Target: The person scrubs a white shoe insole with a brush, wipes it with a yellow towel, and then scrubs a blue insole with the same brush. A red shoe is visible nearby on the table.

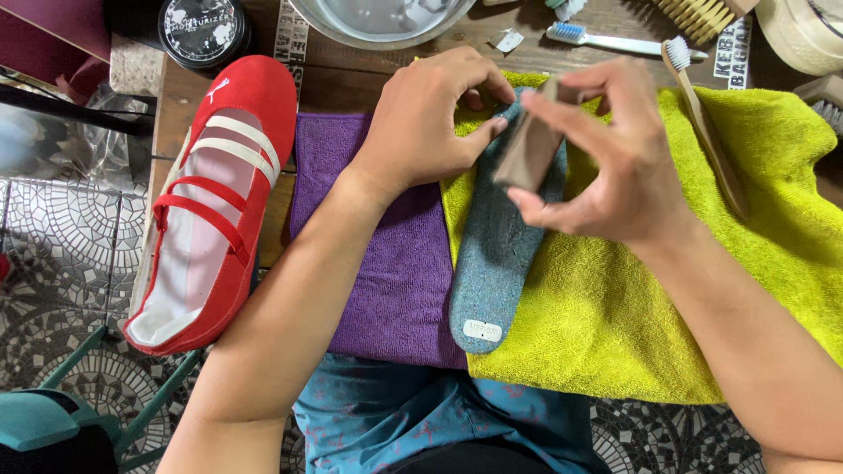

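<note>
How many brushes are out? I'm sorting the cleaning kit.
4, perhaps more out of frame: a blue-bristled toothbrush at the top, a wooden-handled brush on the yellow towel, a wooden brush at the top edge, another at the right edge.

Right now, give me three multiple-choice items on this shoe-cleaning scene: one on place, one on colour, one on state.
1. Where does the insole lie?
A. inside the red shoe
B. across the purple cloth and yellow towel
C. in the metal bowl

2. What colour is the shoe?
A. red
B. blue
C. black

3. What is the right hand doing?
A. resting flat
B. gripping a toothbrush
C. pinching a brown block

Answers: B, the insole spans the purple cloth and yellow towel; A, its upper is red; C, the fingers clasp the brown block above the insole.
</note>
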